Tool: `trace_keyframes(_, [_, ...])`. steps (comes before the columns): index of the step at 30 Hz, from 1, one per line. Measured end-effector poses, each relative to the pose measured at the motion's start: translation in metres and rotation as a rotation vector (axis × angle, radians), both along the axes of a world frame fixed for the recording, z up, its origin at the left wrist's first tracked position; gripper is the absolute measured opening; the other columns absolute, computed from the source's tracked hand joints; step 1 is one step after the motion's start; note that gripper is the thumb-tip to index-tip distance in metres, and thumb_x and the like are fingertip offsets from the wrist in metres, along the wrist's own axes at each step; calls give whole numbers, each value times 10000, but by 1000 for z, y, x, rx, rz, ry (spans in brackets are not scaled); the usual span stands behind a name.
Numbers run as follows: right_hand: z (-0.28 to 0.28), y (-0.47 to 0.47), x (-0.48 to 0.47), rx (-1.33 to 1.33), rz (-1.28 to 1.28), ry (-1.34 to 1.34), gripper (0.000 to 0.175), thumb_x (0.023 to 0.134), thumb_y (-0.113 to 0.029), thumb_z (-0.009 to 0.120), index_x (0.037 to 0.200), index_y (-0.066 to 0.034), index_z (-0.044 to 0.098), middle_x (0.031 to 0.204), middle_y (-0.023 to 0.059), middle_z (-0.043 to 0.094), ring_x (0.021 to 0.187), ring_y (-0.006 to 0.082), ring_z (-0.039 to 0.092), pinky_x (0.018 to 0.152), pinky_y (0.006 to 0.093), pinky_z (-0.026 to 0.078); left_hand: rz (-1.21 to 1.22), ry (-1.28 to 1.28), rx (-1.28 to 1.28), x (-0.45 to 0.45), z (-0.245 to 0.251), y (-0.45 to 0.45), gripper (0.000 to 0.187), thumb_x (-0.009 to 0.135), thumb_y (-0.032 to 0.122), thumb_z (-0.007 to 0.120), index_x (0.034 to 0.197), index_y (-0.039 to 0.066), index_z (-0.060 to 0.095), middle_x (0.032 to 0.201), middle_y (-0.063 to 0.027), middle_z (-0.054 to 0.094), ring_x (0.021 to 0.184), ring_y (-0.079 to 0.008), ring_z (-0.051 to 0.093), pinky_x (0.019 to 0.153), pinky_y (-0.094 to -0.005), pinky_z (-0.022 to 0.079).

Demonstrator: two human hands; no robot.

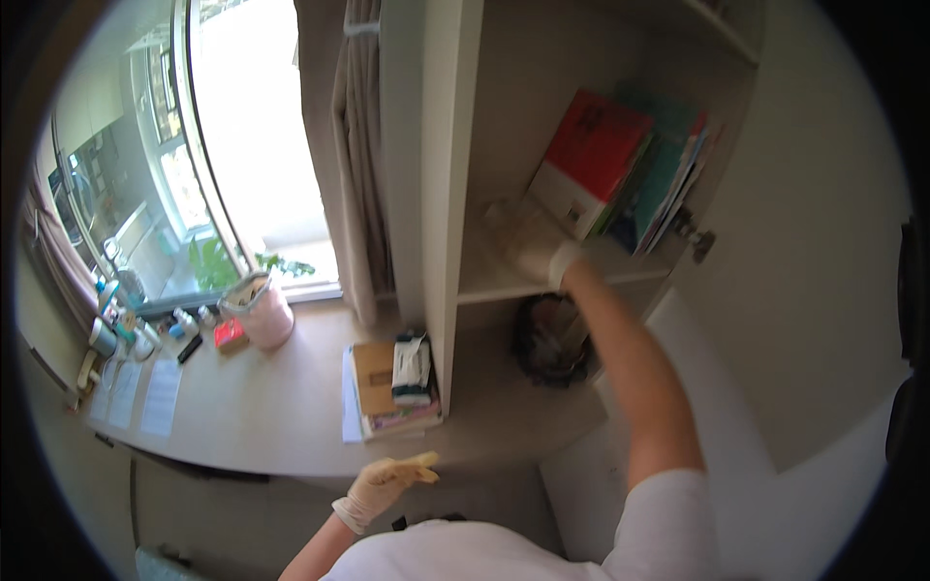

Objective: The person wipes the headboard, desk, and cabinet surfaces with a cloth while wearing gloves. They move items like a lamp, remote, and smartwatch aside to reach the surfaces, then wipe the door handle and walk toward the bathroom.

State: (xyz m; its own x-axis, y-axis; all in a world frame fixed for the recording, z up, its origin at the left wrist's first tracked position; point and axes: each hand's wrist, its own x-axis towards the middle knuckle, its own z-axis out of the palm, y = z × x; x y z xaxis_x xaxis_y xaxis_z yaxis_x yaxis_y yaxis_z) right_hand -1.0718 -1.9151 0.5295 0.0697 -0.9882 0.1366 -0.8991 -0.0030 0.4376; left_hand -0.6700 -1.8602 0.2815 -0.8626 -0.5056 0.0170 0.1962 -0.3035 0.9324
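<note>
My right hand [534,254], in a pale thin glove, reaches into the open cabinet and lies on or just over the shelf board [494,279]. Its fingers are blurred, with something whitish at their tips that may be a cloth or part of the glove. To the right of it a red and white book [599,160] leans against upright books and folders [665,181]. My left hand [389,483], gloved too, hangs before the desk's front edge with its fingers apart and nothing seen in them.
Below the shelf sits a dark round basket [552,341]. A cabinet door [814,254] stands open at the right. On the desk [269,414] are a wipes pack [412,369] on stacked books, a pink bin [265,316], a red box [230,334] and small bottles [185,319].
</note>
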Motion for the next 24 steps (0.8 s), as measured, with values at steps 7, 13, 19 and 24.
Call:
trace_keyframes(7, [-15, -106, -70, -82, -101, -268, 509, 1048, -327, 365, 1498, -100, 432, 1554, 191, 366, 1431, 367, 359, 1186, 431, 314, 351, -197, -211, 47, -9, 25, 355, 973, -78, 524, 1317, -55, 610, 1146, -178, 718, 1021, -178, 692, 954, -289, 528])
trace_keyframes(13, [-22, -61, 1, 21, 147, -812, 432, 995, -251, 536, 1383, -65, 564, 1355, 140, 590, 1240, 287, 560, 1042, 377, 439, 226, -275, -293, 41, -13, 35, 298, 971, -74, 514, 1225, -26, 663, 1259, -139, 689, 1010, -198, 693, 959, -307, 524])
trace_keyframes(19, [-26, 70, -15, -171, 220, -725, 261, 966, -228, 589, 1129, -28, 634, 1114, 133, 624, 1066, 274, 601, 918, 382, 460, 261, -267, -169, 36, -26, 35, 337, 944, -106, 515, 1225, -13, 677, 1246, -131, 692, 1014, -181, 683, 963, -313, 519])
trace_keyframes(24, [-49, 115, -50, -579, -9, -444, 198, 949, -227, 589, 982, -43, 654, 1023, 151, 643, 958, 353, 614, 870, 429, 481, 237, -221, -158, 37, -46, 27, 352, 939, -119, 505, 1244, -33, 657, 1263, -139, 689, 1033, -190, 700, 954, -294, 527])
